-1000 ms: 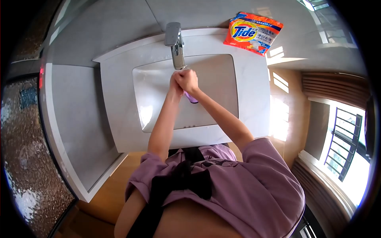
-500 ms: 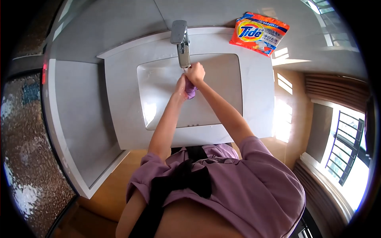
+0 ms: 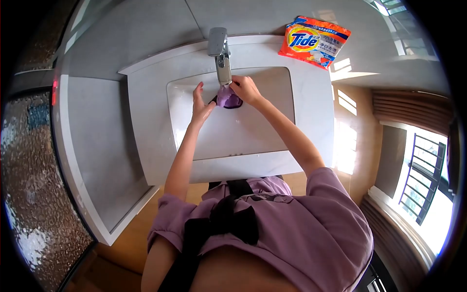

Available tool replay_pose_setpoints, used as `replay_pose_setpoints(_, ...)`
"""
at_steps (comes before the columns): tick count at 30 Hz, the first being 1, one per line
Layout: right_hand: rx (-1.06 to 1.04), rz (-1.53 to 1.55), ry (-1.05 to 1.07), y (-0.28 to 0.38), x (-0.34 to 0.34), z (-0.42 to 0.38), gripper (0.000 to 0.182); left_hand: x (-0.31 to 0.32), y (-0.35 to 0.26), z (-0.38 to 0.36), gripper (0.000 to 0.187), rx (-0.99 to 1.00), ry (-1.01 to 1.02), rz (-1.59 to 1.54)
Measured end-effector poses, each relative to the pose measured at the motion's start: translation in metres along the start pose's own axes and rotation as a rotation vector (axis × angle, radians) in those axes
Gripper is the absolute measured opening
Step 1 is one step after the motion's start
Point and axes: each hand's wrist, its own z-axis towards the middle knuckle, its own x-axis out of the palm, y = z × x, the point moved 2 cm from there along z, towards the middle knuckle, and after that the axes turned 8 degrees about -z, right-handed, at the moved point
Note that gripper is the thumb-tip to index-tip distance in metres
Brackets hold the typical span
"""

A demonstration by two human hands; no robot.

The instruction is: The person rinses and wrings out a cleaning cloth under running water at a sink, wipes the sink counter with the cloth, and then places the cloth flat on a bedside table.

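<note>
Held bunched under the faucet point(image 3: 223, 58) spout over the sink point(image 3: 253, 131): purple cloth point(image 3: 227, 97), gripped by right hand point(image 3: 247, 90), left hand point(image 3: 200, 104) open-fingered just beside it.

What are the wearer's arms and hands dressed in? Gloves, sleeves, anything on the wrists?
Both the left hand and the right hand are bare: no gloves, no visible rings or wristbands. The forearms are uncovered; short mauve sleeves end near the elbows. A black bow sits on the front of the top.
</note>
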Motion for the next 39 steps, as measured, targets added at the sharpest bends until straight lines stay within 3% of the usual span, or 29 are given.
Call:
replay_pose_setpoints(1, -0.121, 0.039, 0.019, 0.001, 0.006, 0.001, 0.033, -0.002, -0.026, 0.006, 0.070, 0.359, 0.043, 0.095)
replay_pose_setpoints(2, -0.119, 0.140, 0.068, -0.001, 0.014, 0.004, 0.035, -0.003, -0.038, 0.011, 0.070, 0.358, 0.043, 0.096)
replay_pose_setpoints(4, -0.088, 0.168, 0.128, 0.001, 0.020, 0.005, 0.036, 0.004, -0.054, 0.017, 0.063, 0.174, 0.461, 0.041)
replay_pose_setpoints(5, -0.057, 0.195, 0.187, 0.002, 0.022, 0.006, 0.037, 0.002, -0.063, 0.022, 0.063, 0.174, 0.458, 0.042)
replay_pose_setpoints(7, -0.023, 0.183, 0.224, -0.002, 0.016, 0.006, 0.037, 0.003, -0.067, 0.028, 0.050, -0.097, 0.603, -0.009)
replay_pose_setpoints(8, -0.110, 0.170, 0.174, -0.003, 0.010, 0.006, 0.036, 0.008, -0.039, 0.035, 0.035, -0.060, 0.608, -0.063)
replay_pose_setpoints(9, -0.196, 0.156, 0.122, -0.003, 0.003, 0.006, 0.035, 0.006, -0.049, 0.034, 0.035, -0.057, 0.611, -0.066)
replay_pose_setpoints(11, -0.170, 0.094, 0.162, -0.009, -0.009, 0.007, 0.040, -0.008, -0.082, 0.028, 0.030, 0.018, 0.604, 0.482)
replay_pose_setpoints(13, -0.115, -0.018, 0.339, -0.016, -0.013, 0.006, 0.038, -0.011, -0.081, 0.031, 0.029, 0.061, 0.572, 0.534)
replay_pose_setpoints(15, -0.046, -0.003, 0.438, -0.019, -0.015, 0.005, 0.042, -0.013, -0.077, 0.035, 0.026, 0.629, 0.501, 0.500)
replay_pose_setpoints(16, -0.011, -0.110, 0.559, -0.020, -0.015, 0.005, 0.043, -0.012, -0.073, 0.036, 0.026, 0.629, 0.502, 0.502)
replay_pose_setpoints(18, 0.023, -0.218, 0.681, -0.026, -0.015, 0.003, 0.043, -0.008, -0.060, 0.039, 0.025, 0.034, 0.673, 0.110)
replay_pose_setpoints(19, 0.091, 0.070, 0.649, -0.035, -0.014, -0.001, 0.039, -0.007, -0.059, 0.037, 0.025, 0.033, 0.672, 0.110)
replay_pose_setpoints(20, 0.159, 0.357, 0.608, -0.043, -0.012, -0.005, 0.035, -0.006, -0.056, 0.034, 0.024, -0.183, 0.578, -0.189)
replay_pose_setpoints(21, 0.160, 0.357, 0.606, -0.053, -0.007, -0.010, 0.035, -0.005, -0.052, 0.031, 0.024, -0.396, 0.470, -0.484)
replay_pose_setpoints(23, 0.388, 0.981, 0.410, -0.070, 0.003, -0.016, 0.022, -0.001, -0.038, 0.025, 0.027, -0.439, 0.407, -0.579)
replay_pose_setpoints(24, 0.474, 1.016, 0.274, -0.067, 0.004, -0.019, 0.019, -0.001, -0.030, 0.025, 0.030, -0.417, 0.336, -0.454)
replay_pose_setpoints(25, 0.474, 1.018, 0.274, -0.064, 0.007, -0.018, 0.019, 0.000, -0.015, 0.025, 0.033, -0.392, 0.264, -0.328)
replay_pose_setpoints(26, 0.513, 1.056, 0.173, -0.063, 0.010, -0.018, 0.020, 0.004, 0.007, 0.030, 0.041, -0.208, 0.280, -0.163)
replay_pose_setpoints(27, 0.556, 1.091, 0.072, -0.059, 0.012, -0.019, 0.022, 0.004, 0.006, 0.030, 0.041, -0.212, 0.281, -0.162)
replay_pose_setpoints(28, 0.561, 1.044, -0.063, -0.050, 0.017, -0.017, 0.025, 0.004, 0.004, 0.029, 0.042, -0.166, 0.281, 0.006)
replay_pose_setpoints(29, 0.562, 1.044, -0.062, -0.046, 0.020, -0.015, 0.025, 0.006, 0.001, 0.030, 0.043, -0.114, 0.278, 0.174)
replay_pose_setpoints(31, 0.419, 0.798, -0.209, -0.040, 0.021, -0.010, 0.026, 0.021, 0.003, 0.030, 0.041, -0.147, 0.203, 0.005)
replay_pose_setpoints(33, 0.287, 0.633, -0.274, -0.030, 0.025, -0.012, 0.033, 0.040, 0.003, 0.026, 0.037, -0.714, -0.053, -0.885)
replay_pose_setpoints(35, 0.162, 0.425, -0.251, -0.006, 0.038, -0.025, 0.031, 0.060, 0.014, 0.030, 0.027, -0.845, 0.070, -1.255)
replay_pose_setpoints(37, -0.094, -0.047, -0.223, 0.025, 0.034, -0.038, 0.028, 0.066, -0.011, 0.032, 0.023, -0.747, 0.524, -1.530)
replay_pose_setpoints(38, 0.081, 0.015, -0.274, 0.023, 0.034, -0.032, 0.027, 0.068, -0.019, 0.021, 0.022, -0.869, 0.167, -1.332)
replay_pose_setpoints(39, 0.106, 0.062, -0.360, 0.016, 0.033, -0.025, 0.025, 0.082, -0.002, 0.024, 0.025, -0.838, 0.138, -1.268)
